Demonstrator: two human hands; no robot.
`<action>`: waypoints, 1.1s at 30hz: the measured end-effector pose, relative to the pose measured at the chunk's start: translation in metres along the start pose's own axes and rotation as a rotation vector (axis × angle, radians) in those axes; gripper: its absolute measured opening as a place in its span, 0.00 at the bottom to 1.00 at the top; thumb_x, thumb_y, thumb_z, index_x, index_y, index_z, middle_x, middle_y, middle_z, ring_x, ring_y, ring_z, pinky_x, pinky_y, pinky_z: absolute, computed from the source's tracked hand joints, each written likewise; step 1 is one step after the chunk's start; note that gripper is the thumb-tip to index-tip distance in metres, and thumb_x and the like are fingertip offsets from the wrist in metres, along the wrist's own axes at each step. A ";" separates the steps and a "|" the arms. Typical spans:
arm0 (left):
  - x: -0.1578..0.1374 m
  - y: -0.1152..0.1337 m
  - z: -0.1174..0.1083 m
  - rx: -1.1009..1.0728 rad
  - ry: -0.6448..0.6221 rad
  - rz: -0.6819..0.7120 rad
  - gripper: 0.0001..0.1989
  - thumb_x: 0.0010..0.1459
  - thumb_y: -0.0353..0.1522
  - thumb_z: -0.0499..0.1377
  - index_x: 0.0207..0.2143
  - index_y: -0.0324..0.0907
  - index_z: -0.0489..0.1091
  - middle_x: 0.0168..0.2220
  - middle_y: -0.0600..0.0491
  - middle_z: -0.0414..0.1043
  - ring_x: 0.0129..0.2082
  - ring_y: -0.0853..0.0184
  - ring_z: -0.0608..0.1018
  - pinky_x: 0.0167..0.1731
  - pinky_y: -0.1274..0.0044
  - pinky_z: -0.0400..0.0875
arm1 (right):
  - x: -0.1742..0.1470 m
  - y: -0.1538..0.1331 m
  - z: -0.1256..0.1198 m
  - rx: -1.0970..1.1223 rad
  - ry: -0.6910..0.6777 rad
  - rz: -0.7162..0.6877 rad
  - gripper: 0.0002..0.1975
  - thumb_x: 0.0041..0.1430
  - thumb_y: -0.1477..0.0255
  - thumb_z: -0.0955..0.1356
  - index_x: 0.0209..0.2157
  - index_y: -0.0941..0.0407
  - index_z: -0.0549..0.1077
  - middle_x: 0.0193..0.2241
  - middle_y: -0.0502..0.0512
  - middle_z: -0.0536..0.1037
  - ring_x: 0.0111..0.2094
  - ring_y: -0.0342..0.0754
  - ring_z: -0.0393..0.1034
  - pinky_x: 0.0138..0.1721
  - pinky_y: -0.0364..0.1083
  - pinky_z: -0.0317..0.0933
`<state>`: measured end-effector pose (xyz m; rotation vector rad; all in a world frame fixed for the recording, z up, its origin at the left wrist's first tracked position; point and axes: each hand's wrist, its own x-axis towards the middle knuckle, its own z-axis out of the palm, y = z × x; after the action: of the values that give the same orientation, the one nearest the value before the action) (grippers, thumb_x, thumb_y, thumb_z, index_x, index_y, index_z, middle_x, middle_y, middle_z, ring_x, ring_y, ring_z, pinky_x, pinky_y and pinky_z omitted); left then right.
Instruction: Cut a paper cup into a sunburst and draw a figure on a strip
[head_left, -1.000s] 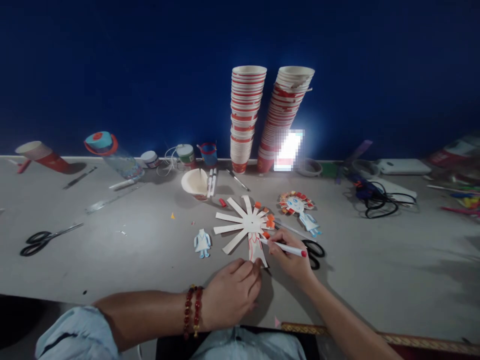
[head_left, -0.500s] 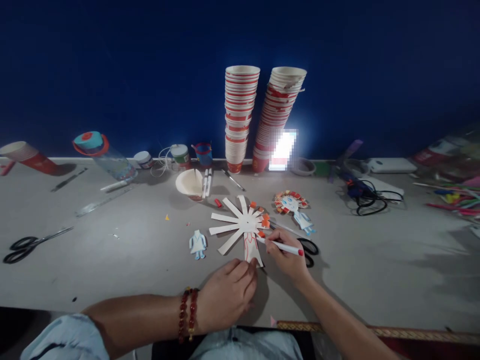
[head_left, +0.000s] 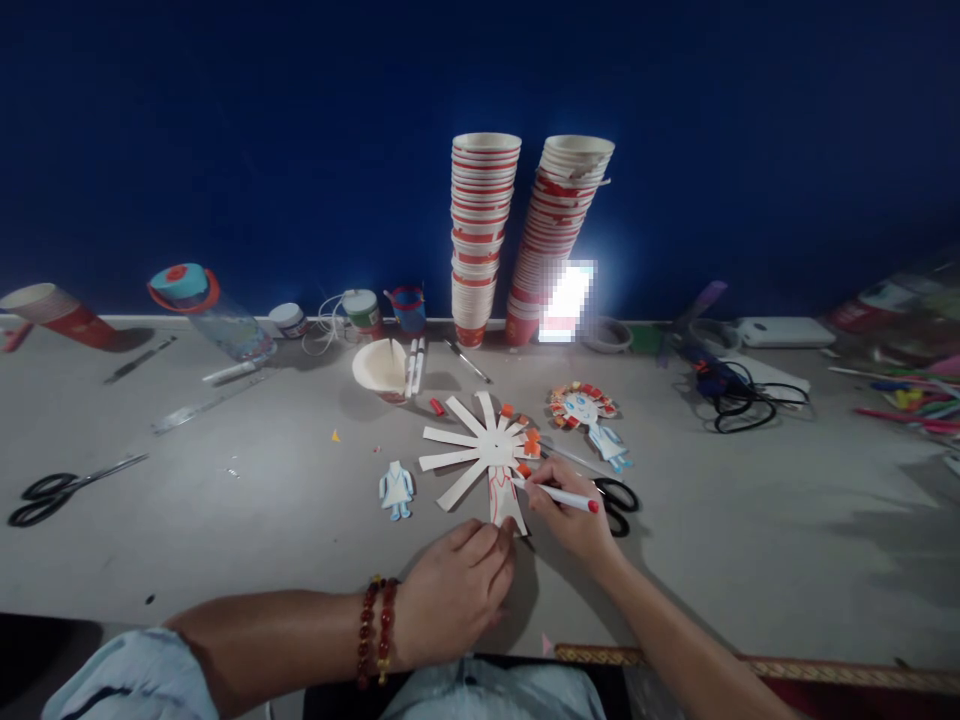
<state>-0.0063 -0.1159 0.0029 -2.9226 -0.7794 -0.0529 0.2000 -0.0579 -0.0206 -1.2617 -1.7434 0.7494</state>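
A white paper cup cut into a sunburst of strips [head_left: 493,447] lies flat on the table, with orange bits on its right-hand strips. Its wide lower strip carries red outlines of a dress-like shape. My left hand [head_left: 461,580], bent and closed, holds down the bottom end of that strip. A white felt-tip pen with a red end [head_left: 562,495] is pinched in my right hand [head_left: 574,515], its tip at the strip's right edge. Black-handled scissors [head_left: 619,495] lie partly behind that hand. To the left lies a small blue-outlined paper dress figure [head_left: 396,490].
A finished-looking paper doll [head_left: 589,410] lies behind my right hand. Two tall paper cup stacks [head_left: 476,240] stand at the back by a bright phone-like glow. Other scissors [head_left: 67,485], a water bottle [head_left: 217,310], a cut cup [head_left: 379,367] and a black cable [head_left: 739,395] lie around.
The pen's tip has shifted slightly left and down along the strip's right edge, and its red end has tilted a little lower. My left hand has stayed put.
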 end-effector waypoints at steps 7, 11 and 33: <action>0.000 0.001 0.000 -0.003 0.003 0.001 0.30 0.65 0.44 0.53 0.57 0.27 0.64 0.61 0.35 0.61 0.57 0.55 0.65 0.57 0.66 0.53 | 0.000 0.000 0.001 -0.019 -0.007 0.011 0.09 0.59 0.71 0.64 0.25 0.55 0.66 0.20 0.46 0.68 0.22 0.43 0.60 0.25 0.42 0.54; 0.000 0.000 -0.001 -0.009 -0.002 0.003 0.29 0.66 0.44 0.51 0.57 0.28 0.63 0.61 0.35 0.61 0.57 0.56 0.65 0.56 0.67 0.53 | 0.000 0.001 0.001 -0.036 -0.012 0.004 0.09 0.59 0.71 0.64 0.25 0.55 0.67 0.21 0.47 0.68 0.22 0.43 0.61 0.26 0.43 0.55; 0.001 0.001 -0.002 0.001 0.002 0.006 0.30 0.65 0.45 0.52 0.57 0.27 0.64 0.61 0.36 0.62 0.55 0.56 0.66 0.56 0.67 0.53 | 0.001 -0.001 -0.001 -0.062 -0.029 -0.017 0.09 0.57 0.72 0.64 0.23 0.55 0.66 0.20 0.47 0.67 0.21 0.43 0.59 0.24 0.43 0.54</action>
<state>-0.0055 -0.1163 0.0047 -2.9236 -0.7704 -0.0555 0.2003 -0.0572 -0.0188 -1.2819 -1.8110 0.7116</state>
